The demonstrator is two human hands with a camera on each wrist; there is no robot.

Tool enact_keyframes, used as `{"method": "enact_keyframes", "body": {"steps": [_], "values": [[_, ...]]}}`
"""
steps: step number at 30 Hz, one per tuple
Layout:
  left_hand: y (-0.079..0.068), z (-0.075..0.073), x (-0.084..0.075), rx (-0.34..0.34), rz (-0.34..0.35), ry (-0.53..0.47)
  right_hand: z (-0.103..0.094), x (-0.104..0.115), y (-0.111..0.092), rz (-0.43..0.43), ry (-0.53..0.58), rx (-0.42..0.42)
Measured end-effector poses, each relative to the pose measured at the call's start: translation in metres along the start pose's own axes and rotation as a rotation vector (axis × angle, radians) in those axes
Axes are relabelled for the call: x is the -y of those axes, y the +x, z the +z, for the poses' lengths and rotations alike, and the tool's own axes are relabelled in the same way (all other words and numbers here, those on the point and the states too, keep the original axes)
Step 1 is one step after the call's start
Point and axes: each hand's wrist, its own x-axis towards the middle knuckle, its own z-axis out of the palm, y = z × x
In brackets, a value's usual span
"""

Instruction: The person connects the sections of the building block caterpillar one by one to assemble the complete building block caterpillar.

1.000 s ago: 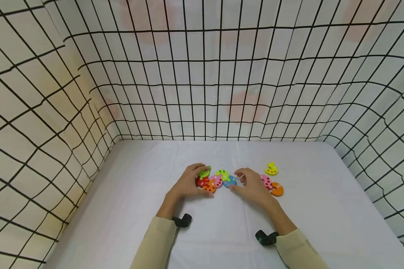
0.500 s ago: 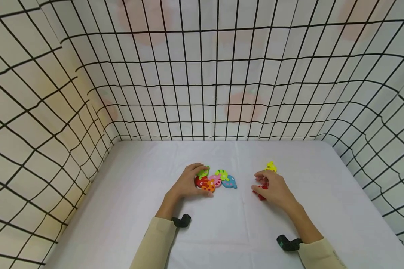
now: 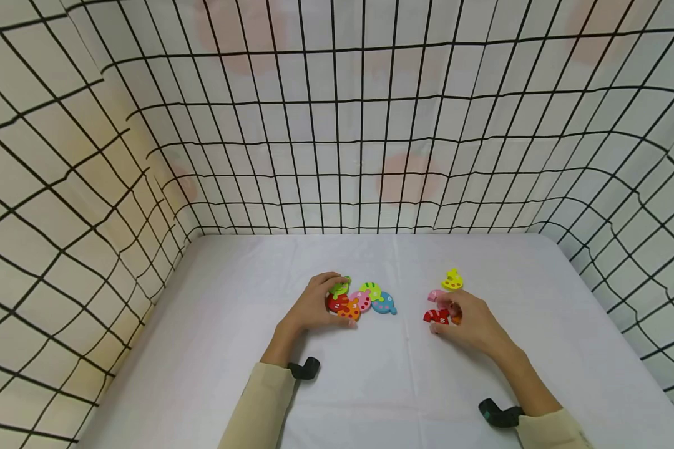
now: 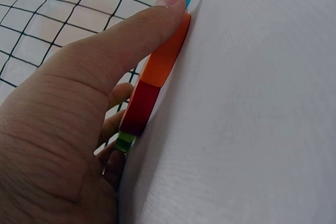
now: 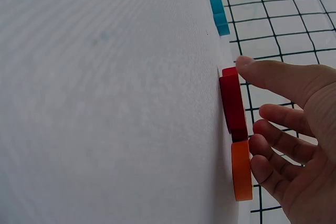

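Beside the left end of a row of joined wooden puzzle pieces (image 3: 361, 302), coloured green, red, orange, pink and blue, my left hand (image 3: 313, 304) curls round that end. Its thumb lies on the edge of the orange piece (image 4: 164, 56); its other fingers reach the green piece (image 3: 339, 288). Further right, my right hand (image 3: 467, 317) is over a red striped piece (image 3: 436, 317) with loosely bent fingers. Its thumb touches or nearly touches the red piece's end, and its fingertips are close to an orange piece (image 5: 241, 171). A pink piece (image 3: 435, 295) is partly covered by the right hand.
A yellow piece (image 3: 452, 280) lies behind the right hand. The white cloth-covered table (image 3: 371, 386) has black grid netting (image 3: 337, 143) round its back and sides.
My right hand has moved right, away from the blue end of the row to the red piece, which now shows more fully. My left hand stays in place.
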Motion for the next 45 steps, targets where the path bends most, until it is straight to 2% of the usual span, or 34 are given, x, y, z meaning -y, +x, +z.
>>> {"method": "enact_keyframes", "body": {"steps": [7, 12, 17, 23, 34, 40, 45], "values": [[0.0, 0.001, 0.001, -0.014, 0.004, -0.009, -0.003, -0.005, -0.003, -0.033, -0.048, 0.059], [-0.001, 0.002, 0.001, -0.012, 0.0, -0.004, -0.004, -0.007, -0.001, -0.044, -0.019, 0.035], [-0.001, 0.001, 0.0, -0.003, -0.008, -0.005, -0.005, -0.01, 0.005, 0.011, 0.066, -0.026], [0.0, 0.001, 0.001, -0.001, -0.008, 0.003, -0.006, -0.013, 0.016, 0.098, 0.089, -0.084], [0.0, 0.002, 0.001, 0.0, -0.018, -0.002, -0.01, -0.02, 0.03, 0.149, 0.105, -0.127], [0.0, 0.0, -0.001, -0.007, -0.006, -0.005, -0.014, -0.026, 0.05, 0.207, 0.052, -0.041], [0.0, 0.001, 0.0, 0.005, -0.025, -0.003, -0.016, -0.031, 0.059, 0.184, -0.029, 0.045]]}}
